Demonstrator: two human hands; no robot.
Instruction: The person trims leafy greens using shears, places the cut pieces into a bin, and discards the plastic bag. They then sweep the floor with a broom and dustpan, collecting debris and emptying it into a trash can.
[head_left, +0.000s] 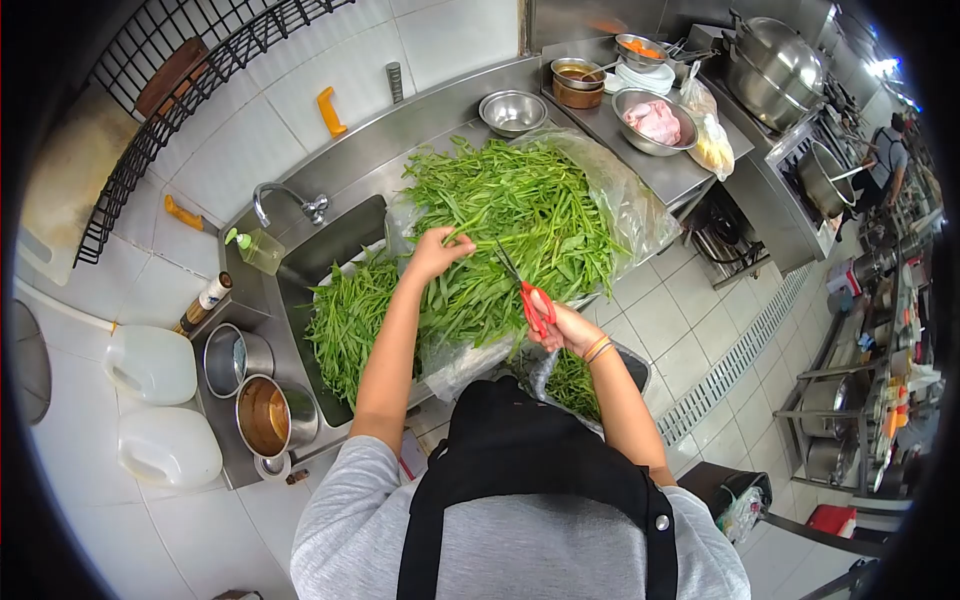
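Note:
A large heap of leafy green stems [520, 190] lies on clear plastic [640, 205] over the steel counter. My left hand [437, 254] is closed on a few green stems above the left part of this heap. Red-handled scissors [536, 308] are in my right hand [566, 325], their blades pointing up and left toward the stems. More greens [350, 325] fill much of the sink [335, 245] at the left. Below my right hand, a container near my body holds further greens [572, 385], partly hidden by the apron.
A faucet [290, 203] and a soap bottle [257, 250] stand by the sink. Pots [268, 415] and plastic jugs [170, 447] are at the left. Bowls, one with raw meat [655, 122], sit at the upper right. A person [888, 160] stands far right.

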